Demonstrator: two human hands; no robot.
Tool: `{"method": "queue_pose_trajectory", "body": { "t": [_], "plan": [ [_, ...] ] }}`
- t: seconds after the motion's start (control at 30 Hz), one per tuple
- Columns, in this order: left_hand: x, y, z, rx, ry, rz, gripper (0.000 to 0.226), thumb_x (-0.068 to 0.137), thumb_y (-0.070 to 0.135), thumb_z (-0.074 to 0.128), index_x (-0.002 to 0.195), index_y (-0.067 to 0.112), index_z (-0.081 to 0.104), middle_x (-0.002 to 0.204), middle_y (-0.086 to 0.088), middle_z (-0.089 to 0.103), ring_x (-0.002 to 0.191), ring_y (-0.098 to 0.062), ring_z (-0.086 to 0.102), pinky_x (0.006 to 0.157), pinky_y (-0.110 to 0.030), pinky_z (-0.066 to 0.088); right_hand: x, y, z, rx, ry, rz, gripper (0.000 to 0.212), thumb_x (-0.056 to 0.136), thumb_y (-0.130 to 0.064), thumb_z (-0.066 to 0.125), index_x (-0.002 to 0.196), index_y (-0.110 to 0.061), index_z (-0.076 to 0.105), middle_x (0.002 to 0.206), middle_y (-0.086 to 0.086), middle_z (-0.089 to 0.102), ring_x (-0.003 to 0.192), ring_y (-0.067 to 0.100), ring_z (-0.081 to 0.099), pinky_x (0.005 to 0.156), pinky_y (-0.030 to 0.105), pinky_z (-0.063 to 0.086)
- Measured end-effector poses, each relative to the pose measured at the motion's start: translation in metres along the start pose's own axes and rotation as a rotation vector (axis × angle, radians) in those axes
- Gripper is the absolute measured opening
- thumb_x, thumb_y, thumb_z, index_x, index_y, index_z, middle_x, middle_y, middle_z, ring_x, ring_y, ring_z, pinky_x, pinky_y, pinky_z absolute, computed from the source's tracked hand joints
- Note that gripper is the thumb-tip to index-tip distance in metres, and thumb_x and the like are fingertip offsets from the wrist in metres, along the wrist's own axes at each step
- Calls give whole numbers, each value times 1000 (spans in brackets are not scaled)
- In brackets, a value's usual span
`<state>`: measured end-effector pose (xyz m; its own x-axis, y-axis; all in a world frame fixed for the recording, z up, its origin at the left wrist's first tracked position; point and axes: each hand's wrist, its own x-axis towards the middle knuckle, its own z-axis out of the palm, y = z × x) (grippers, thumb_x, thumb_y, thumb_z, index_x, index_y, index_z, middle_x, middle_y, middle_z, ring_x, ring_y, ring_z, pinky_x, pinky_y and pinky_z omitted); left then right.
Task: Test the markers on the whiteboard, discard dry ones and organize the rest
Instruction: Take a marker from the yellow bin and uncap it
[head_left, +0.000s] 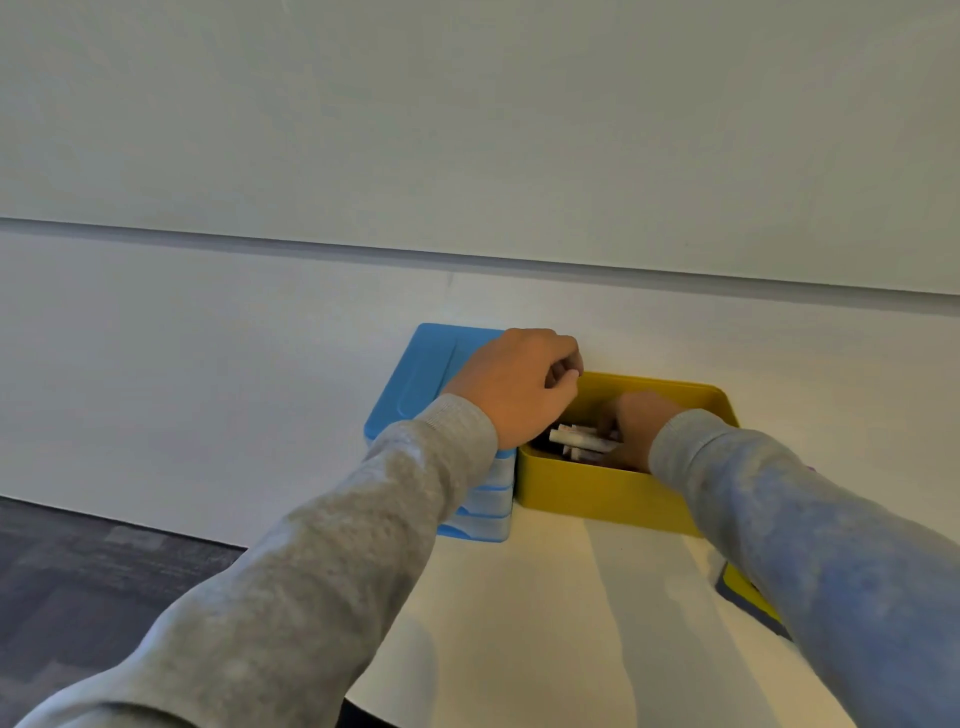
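Two hands reach forward over a white bench toward a pair of boxes set against the wall. A yellow box stands open on the bench, and just beside it on the left, touching or nearly so, stands a blue box with its lid on and pale stripes down its near side.

Several markers lie in a loose heap inside the yellow box, pale barrels mostly on their sides, blurred so that colours and caps cannot be made out.

The right hand is down inside the yellow box, right among the markers, its fingers turned down and away from the camera. Whether its grip is closed on a marker or only touching the heap cannot be told, since the fingertips are hidden behind the back of the hand.

The left hand hovers over the seam between the two boxes, above the near left corner of the yellow one and partly covering the blue lid. Its fingers are curled in toward the palm in a narrow grip, and nothing can be seen held in them. The markers lie just below and to the right of it.

Both arms wear grey sleeves. Above the boxes, a whiteboard spans the wall. A dark floor shows at lower left.
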<state>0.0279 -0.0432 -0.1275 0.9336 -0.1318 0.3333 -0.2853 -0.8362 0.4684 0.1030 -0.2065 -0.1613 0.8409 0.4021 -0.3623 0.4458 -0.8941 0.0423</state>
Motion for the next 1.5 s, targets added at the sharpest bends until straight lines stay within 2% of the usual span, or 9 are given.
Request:
{"method": "queue_pose_trajectory", "body": {
  "t": [0.1,0.23,0.53,0.63,0.83,1.0,1.2,1.3,1.5],
  "plan": [
    [0,-1,1,-1,3,-5,15,96,26,53,99,24,68,92,9,65,83,-8,60,79,-35,57,-1,0,1,5,0,-7,37,92,-39,67,123,-19,65,118,6,67,107,26,63,93,34,53],
    [0,-1,1,2,7,-7,15,96,26,53,99,23,68,92,10,65,83,-7,60,78,-35,57,-4,5,-4,44,77,-41,22,93,-32,66,110,-18,68,110,6,68,94,24,60,82,31,50],
    [1,-2,1,-28,30,-1,15,96,23,53,102,23,67,92,10,63,82,-6,59,79,-33,57,-17,18,-19,201,214,-84,3,94,-28,66,96,-27,68,100,2,67,93,23,62,83,33,49],
    [1,-4,2,-81,82,11,17,95,19,54,109,23,65,96,10,62,82,-7,60,79,-33,57,-27,30,-28,292,288,-88,11,94,-25,65,85,-31,64,86,0,65,81,21,61,72,30,43],
    [2,-10,3,-27,147,53,29,96,25,54,125,25,58,114,10,56,104,-8,54,90,-33,52,-59,56,-35,487,390,-114,10,97,-19,63,92,-25,69,78,-2,70,73,15,65,62,25,41],
    [1,-6,3,73,139,124,27,99,36,53,121,21,59,110,8,57,104,-12,49,89,-37,48,-77,58,-37,714,416,-161,12,99,-18,60,96,-24,70,82,-2,72,75,12,71,77,34,55],
    [-4,1,-3,37,119,108,31,99,47,49,113,22,60,103,10,58,98,-10,52,88,-36,49,-92,55,-39,860,394,-159,13,100,-16,58,99,-21,70,85,3,73,77,15,71,72,30,57],
    [-5,-1,-6,1,68,87,26,99,42,52,115,24,62,103,10,59,99,-8,54,91,-38,50,-101,59,-39,981,399,-150,13,98,-13,60,99,-15,73,82,7,71,71,14,68,66,24,54],
    [4,16,-29,75,28,98,25,98,32,54,123,28,59,110,10,60,104,-7,53,96,-37,48,-110,56,-54,1002,497,-112,4,90,-16,73,89,-14,76,83,13,72,69,18,68,75,35,58]
  ]
}}
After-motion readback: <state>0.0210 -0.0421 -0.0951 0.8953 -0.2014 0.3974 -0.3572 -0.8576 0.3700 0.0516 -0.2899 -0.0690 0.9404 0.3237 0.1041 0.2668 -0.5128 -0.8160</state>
